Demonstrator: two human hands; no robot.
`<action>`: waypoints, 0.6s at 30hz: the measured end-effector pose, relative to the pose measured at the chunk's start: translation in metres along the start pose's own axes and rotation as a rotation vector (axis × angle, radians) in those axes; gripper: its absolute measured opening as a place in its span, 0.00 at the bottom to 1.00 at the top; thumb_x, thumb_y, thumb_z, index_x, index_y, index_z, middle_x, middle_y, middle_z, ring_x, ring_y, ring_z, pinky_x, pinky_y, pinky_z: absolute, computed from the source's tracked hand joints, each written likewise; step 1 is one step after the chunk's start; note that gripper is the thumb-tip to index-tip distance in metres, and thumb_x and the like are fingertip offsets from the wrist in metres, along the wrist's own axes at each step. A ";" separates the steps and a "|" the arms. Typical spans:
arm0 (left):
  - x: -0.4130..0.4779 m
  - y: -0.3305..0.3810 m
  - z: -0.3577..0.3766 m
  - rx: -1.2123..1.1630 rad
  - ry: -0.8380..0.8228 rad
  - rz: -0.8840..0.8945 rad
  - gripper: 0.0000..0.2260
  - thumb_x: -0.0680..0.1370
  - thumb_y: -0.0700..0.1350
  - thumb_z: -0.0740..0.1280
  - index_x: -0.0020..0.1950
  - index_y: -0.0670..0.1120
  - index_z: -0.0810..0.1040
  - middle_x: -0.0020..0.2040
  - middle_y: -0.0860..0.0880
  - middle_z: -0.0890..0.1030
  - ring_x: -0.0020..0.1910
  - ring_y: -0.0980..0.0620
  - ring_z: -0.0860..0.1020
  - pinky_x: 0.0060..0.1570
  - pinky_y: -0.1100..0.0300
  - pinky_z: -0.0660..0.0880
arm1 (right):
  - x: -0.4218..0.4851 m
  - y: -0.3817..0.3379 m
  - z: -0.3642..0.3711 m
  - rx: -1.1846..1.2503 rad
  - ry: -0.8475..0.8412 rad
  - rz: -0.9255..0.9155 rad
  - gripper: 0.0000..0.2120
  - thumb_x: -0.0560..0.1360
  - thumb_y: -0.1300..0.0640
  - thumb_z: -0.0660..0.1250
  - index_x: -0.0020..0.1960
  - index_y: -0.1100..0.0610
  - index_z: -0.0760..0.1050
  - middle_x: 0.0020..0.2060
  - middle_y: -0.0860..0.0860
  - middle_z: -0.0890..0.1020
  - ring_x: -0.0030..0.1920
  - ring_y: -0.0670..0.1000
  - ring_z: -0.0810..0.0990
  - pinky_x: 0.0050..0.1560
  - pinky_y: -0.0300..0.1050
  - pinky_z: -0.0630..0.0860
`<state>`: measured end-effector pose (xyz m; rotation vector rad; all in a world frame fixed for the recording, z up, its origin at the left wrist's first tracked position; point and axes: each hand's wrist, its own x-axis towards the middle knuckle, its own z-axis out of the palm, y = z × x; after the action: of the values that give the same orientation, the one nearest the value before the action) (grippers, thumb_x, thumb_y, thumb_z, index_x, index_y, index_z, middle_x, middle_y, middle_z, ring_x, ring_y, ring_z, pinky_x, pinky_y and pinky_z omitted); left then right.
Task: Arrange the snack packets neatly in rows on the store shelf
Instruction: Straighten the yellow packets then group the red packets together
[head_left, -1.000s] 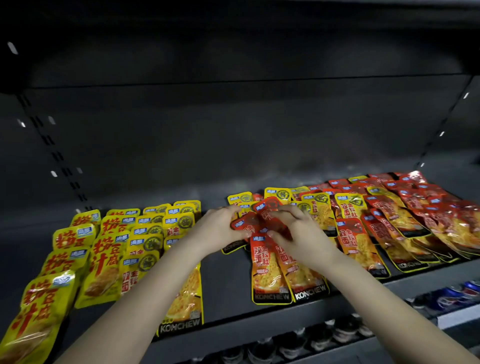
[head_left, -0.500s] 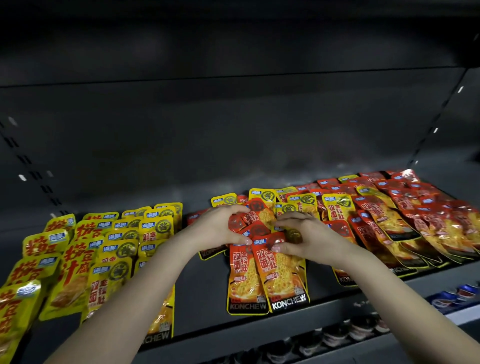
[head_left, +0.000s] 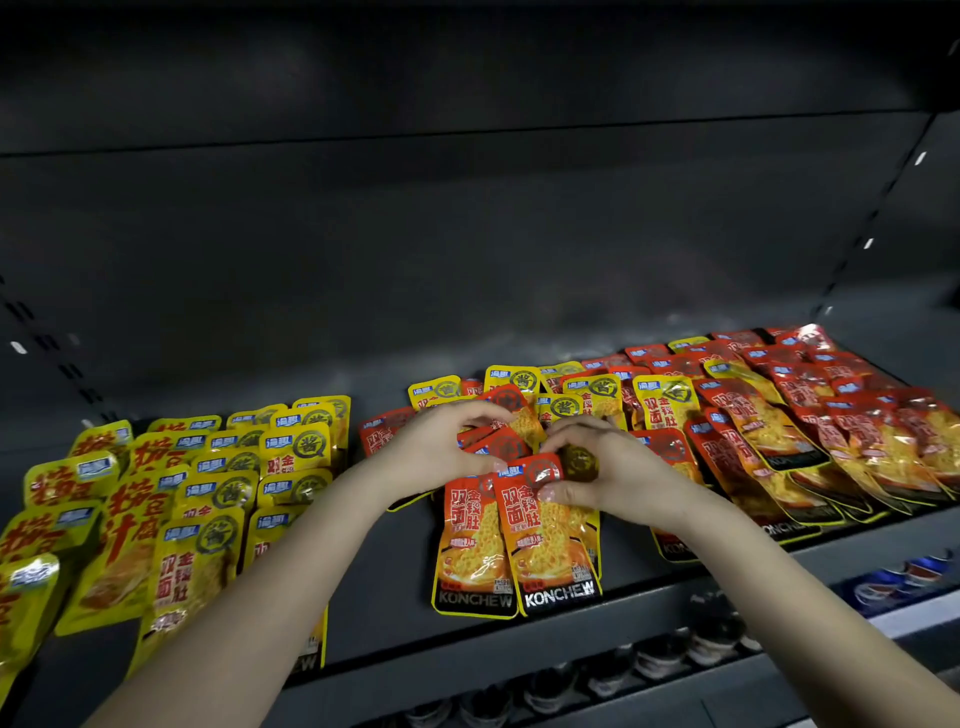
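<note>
Two red packets lie pinched under left hand, right hand.

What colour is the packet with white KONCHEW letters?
The packet is orange-red with a black bottom band; head view.

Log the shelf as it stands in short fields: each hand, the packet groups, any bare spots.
left hand: grips the tops of the centre red packets
right hand: pinches the top of the front red KONCHEW packet
yellow packets: overlapping rows, shelf left
right red packets: overlapping slanted rows, some yellow ones behind
shelf: bare strip between yellow group and centre packets
lower-shelf items: dark, too blurred to name
</note>
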<state>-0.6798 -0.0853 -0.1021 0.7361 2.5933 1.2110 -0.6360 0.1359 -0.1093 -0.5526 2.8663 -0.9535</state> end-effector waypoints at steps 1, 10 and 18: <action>0.001 0.000 0.001 -0.005 -0.009 0.006 0.20 0.70 0.42 0.75 0.58 0.58 0.75 0.60 0.58 0.77 0.61 0.62 0.73 0.66 0.59 0.69 | -0.001 -0.001 0.000 0.003 0.006 0.005 0.18 0.67 0.45 0.73 0.55 0.45 0.73 0.58 0.41 0.70 0.61 0.38 0.64 0.73 0.55 0.55; -0.026 0.004 -0.024 0.223 0.102 -0.140 0.19 0.73 0.45 0.71 0.62 0.57 0.74 0.57 0.50 0.78 0.53 0.55 0.78 0.57 0.54 0.75 | -0.020 -0.005 0.001 -0.069 0.145 -0.026 0.28 0.69 0.41 0.69 0.67 0.46 0.69 0.60 0.40 0.70 0.62 0.38 0.63 0.72 0.52 0.59; -0.097 0.007 0.009 0.068 0.096 -0.253 0.30 0.73 0.49 0.72 0.71 0.60 0.63 0.62 0.56 0.73 0.58 0.58 0.75 0.62 0.54 0.72 | -0.052 -0.016 0.021 -0.038 0.221 0.000 0.28 0.67 0.38 0.67 0.64 0.46 0.73 0.56 0.37 0.73 0.55 0.36 0.72 0.59 0.26 0.66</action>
<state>-0.5913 -0.1251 -0.1066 0.3532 2.7149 1.1115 -0.5788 0.1304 -0.1190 -0.4776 3.0844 -1.0216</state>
